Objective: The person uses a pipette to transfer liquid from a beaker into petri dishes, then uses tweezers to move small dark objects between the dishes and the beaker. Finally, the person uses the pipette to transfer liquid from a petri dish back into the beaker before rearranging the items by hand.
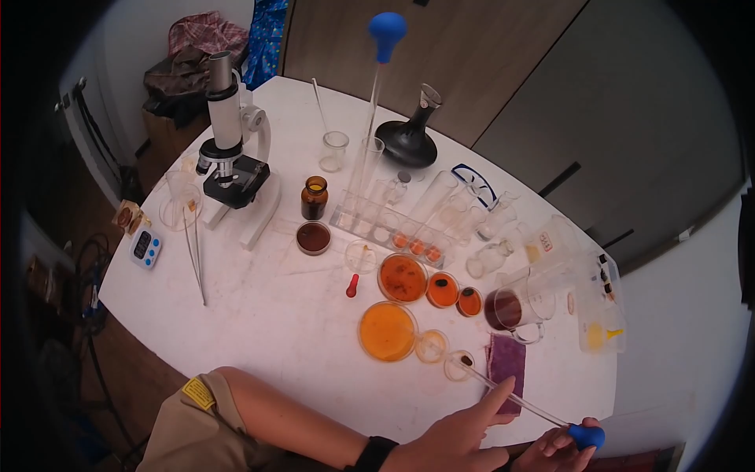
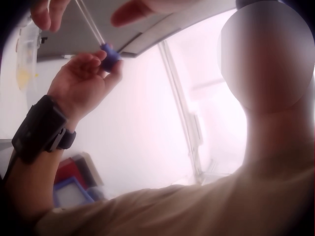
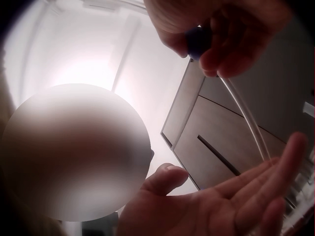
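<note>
My right hand (image 1: 554, 453) grips the blue rubber bulb (image 1: 588, 437) of a glass pipette at the lower right. The pipette's tube (image 1: 536, 410) slants up and left, its tip over a small petri dish (image 1: 447, 373) with a dark bit (image 1: 466, 360). Fingers extended, my left hand (image 1: 456, 437) lies alongside the tube, index fingertip close to it. In the right wrist view the left palm (image 3: 187, 214) faces up with fingers spread, and the tube runs down to its fingers. A purple cloth (image 1: 507, 362) lies under the tube.
Dishes of orange (image 1: 387, 331) and red-orange (image 1: 403, 278) contents stand left of the small dish. A beaker of dark red liquid (image 1: 502, 308) is behind the cloth. Farther back are a test-tube rack (image 1: 346, 222), glassware, a black decanter (image 1: 406, 144) and a microscope (image 1: 226, 118).
</note>
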Available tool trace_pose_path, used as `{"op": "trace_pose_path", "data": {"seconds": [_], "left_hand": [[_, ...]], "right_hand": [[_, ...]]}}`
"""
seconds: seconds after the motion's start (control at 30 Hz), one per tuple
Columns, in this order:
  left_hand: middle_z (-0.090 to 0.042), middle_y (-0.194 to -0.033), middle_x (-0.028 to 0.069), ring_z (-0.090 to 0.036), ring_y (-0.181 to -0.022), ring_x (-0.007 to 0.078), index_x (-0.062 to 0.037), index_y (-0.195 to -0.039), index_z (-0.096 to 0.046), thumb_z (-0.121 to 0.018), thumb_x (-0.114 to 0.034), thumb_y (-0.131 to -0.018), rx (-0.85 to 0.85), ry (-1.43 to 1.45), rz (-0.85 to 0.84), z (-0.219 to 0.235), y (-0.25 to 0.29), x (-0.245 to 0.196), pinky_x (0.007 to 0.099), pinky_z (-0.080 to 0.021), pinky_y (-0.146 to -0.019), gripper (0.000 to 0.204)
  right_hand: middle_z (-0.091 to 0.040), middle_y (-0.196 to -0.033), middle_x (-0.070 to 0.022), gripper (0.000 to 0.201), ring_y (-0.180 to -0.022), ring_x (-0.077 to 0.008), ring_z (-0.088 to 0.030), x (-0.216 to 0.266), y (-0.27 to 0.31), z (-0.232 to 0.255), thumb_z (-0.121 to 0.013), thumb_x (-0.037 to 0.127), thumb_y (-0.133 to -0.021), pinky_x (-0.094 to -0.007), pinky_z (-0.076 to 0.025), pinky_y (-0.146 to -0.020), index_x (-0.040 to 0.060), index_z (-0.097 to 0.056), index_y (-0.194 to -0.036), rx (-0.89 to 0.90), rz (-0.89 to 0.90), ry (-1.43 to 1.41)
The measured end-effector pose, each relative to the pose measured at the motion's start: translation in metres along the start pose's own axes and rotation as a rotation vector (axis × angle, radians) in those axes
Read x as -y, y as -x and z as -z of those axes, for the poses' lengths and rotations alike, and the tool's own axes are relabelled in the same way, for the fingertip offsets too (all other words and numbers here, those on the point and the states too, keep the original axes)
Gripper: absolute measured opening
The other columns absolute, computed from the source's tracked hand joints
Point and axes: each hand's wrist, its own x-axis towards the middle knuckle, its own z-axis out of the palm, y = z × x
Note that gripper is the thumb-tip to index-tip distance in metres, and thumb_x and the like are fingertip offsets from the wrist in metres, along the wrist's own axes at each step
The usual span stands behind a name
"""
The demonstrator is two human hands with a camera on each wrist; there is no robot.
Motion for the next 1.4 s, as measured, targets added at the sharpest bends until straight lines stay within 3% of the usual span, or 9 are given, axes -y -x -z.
{"op": "trace_pose_path", "data": {"seconds": [0.23,0.5,1.03,1.1,1.13,1.33,1.4], "left_hand": [[-0.041,-0.146,0.0338,-0.045,-0.137,0.0339,0.0016,-0.156,-0.001,-0.055,-0.019,-0.087,0.006,0.025,0.0,0.002,-0.001,-0.003,0.0363,-0.042,-0.103,0.09],[-0.024,-0.155,0.033,-0.042,-0.14,0.0338,0.0051,-0.154,0.0,-0.055,-0.016,-0.085,-0.016,0.007,-0.06,-0.001,-0.003,0.0,0.0354,-0.042,-0.104,0.091],[-0.032,-0.149,0.0358,-0.045,-0.137,0.0353,0.0069,-0.154,-0.001,-0.055,-0.015,-0.084,-0.043,-0.044,-0.073,-0.001,-0.005,0.002,0.0379,-0.039,-0.109,0.091],[-0.031,-0.154,0.0295,-0.053,-0.13,0.032,0.0087,-0.153,-0.009,-0.057,-0.008,-0.082,-0.132,-0.065,-0.231,-0.003,-0.006,0.009,0.0298,-0.051,-0.069,0.088],[-0.031,-0.154,0.0295,-0.053,-0.13,0.032,0.0087,-0.153,-0.009,-0.057,-0.008,-0.082,-0.133,-0.064,-0.23,-0.002,-0.006,0.011,0.0298,-0.051,-0.069,0.088],[-0.033,-0.152,0.0311,-0.054,-0.129,0.0333,0.009,-0.153,-0.009,-0.057,-0.009,-0.082,-0.143,-0.064,-0.23,-0.001,-0.007,0.009,0.0308,-0.051,-0.074,0.088],[-0.025,-0.154,0.0346,-0.046,-0.137,0.0338,0.0058,-0.154,0.002,-0.055,-0.014,-0.084,-0.021,-0.018,-0.041,0.002,-0.009,0.003,0.0371,-0.039,-0.108,0.093]], "right_hand": [[-0.065,-0.073,-0.0163,0.053,-0.052,-0.0182,-0.055,0.0,0.0,-0.001,-0.052,0.036,-0.098,-0.0249,-0.047,-0.046,-0.011,-0.049,-0.124,-0.023,-0.002,0.023],[-0.063,-0.07,-0.0156,0.049,-0.05,-0.018,-0.054,0.001,-0.001,-0.004,-0.052,0.032,-0.098,-0.0247,-0.047,-0.044,-0.0107,-0.05,-0.12,-0.024,0.008,0.038],[-0.065,-0.068,-0.0123,0.043,-0.047,-0.0145,-0.053,-0.002,-0.004,-0.009,-0.054,0.033,-0.098,-0.0216,-0.045,-0.043,-0.0073,-0.052,-0.115,-0.081,-0.002,0.139],[-0.065,-0.068,-0.0119,0.044,-0.047,-0.014,-0.053,-0.003,-0.003,-0.01,-0.054,0.033,-0.099,-0.0213,-0.045,-0.043,-0.0073,-0.052,-0.116,-0.101,-0.007,0.156],[-0.065,-0.068,-0.0115,0.044,-0.047,-0.0136,-0.052,-0.003,-0.003,-0.011,-0.054,0.033,-0.099,-0.021,-0.044,-0.043,-0.0073,-0.052,-0.116,-0.121,-0.012,0.173],[-0.064,-0.066,-0.01,0.048,-0.047,-0.0119,-0.05,-0.006,-0.003,-0.014,-0.054,0.036,-0.099,-0.0197,-0.041,-0.042,-0.0082,-0.052,-0.117,-0.156,0.006,0.262],[-0.063,-0.066,-0.0097,0.049,-0.047,-0.0116,-0.049,-0.007,-0.003,-0.016,-0.054,0.037,-0.099,-0.0194,-0.041,-0.042,-0.0085,-0.052,-0.117,-0.16,0.015,0.29]]}}
